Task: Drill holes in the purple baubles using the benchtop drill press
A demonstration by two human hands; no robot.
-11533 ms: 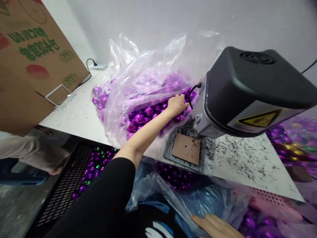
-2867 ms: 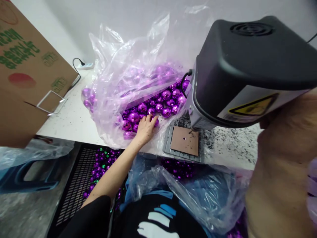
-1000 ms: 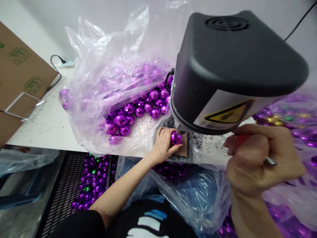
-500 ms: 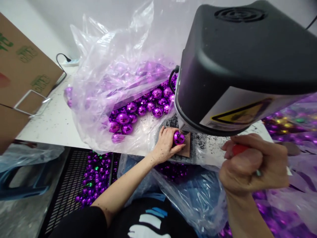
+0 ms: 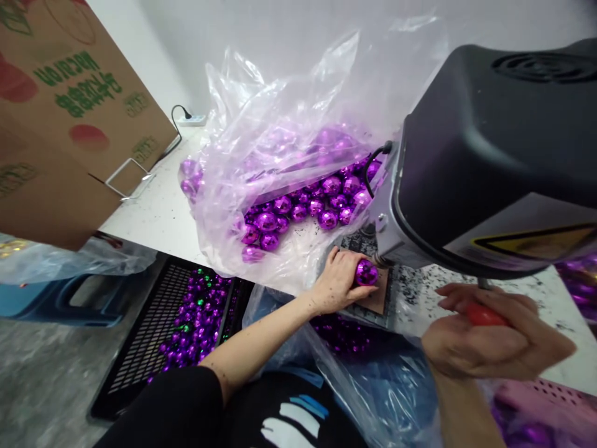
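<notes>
With my left hand (image 5: 339, 281) I grip a shiny purple ball (image 5: 366, 272) between thumb and fingers, over a brown square board (image 5: 375, 302) on the press base. The spindle end of a black machine (image 5: 494, 162) meets the ball's upper right side. My right hand (image 5: 497, 333) is wrapped round a red handle knob (image 5: 485, 315) below the machine's housing. Beyond my left hand, several faceted purple balls (image 5: 284, 211) spill from a clear plastic bag (image 5: 280, 112) lying on the white table (image 5: 153, 214).
A printed cardboard box (image 5: 84, 112) stands at the left. Below the table edge, a black crate (image 5: 135, 354) holds small purple and green balls. A blue stool (image 5: 88, 305) is at the lower left, and a pink basket (image 5: 555, 401) at the lower right. Dark flakes litter the table.
The view has turned left, so the scene sits further right and more of the box shows. My left hand still grips the ball and my right hand the knob.
</notes>
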